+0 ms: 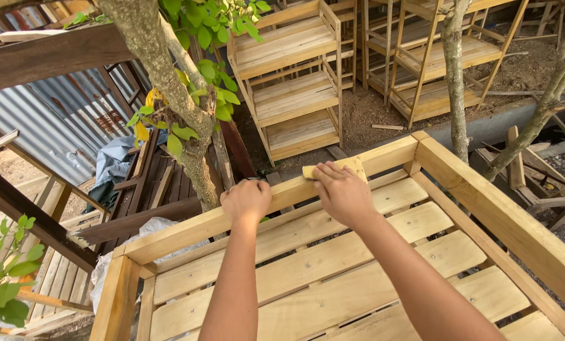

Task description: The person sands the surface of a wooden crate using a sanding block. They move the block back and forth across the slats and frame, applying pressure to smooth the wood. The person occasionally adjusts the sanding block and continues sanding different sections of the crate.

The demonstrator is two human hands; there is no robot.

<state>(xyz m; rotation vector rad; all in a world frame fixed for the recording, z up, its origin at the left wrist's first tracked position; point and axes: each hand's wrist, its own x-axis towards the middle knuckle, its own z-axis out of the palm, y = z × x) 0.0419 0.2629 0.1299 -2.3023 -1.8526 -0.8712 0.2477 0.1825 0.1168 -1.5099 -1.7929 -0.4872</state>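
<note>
— Slats of pale wood are lying closest to us, running across the shelf under both forearms. What are the hands doing just past them?

— Left hand is curling over the far rail, fingers closed around its top edge, bracing the frame. Right hand is pressing a small yellowish sanding pad flat onto that same rail, fingers bent down over it and fully closed on it, so only the pad's ends are peeking out.

— So which step is this, in your view?

— Smoothing the top rail, I'd judge, roughly midway along its length. A following stroke is calling for steady downward pressure and travel along the grain, with the left hand holding the frame from shifting.

— And how is the pad lying?

— Its long axis is following the rail, pointing toward the corner post on the right and, the other way, toward the left hand.

— Beyond that?

— A tree trunk is rising just behind the rail, and finished slatted shelf units are standing farther off on bare ground.
</note>
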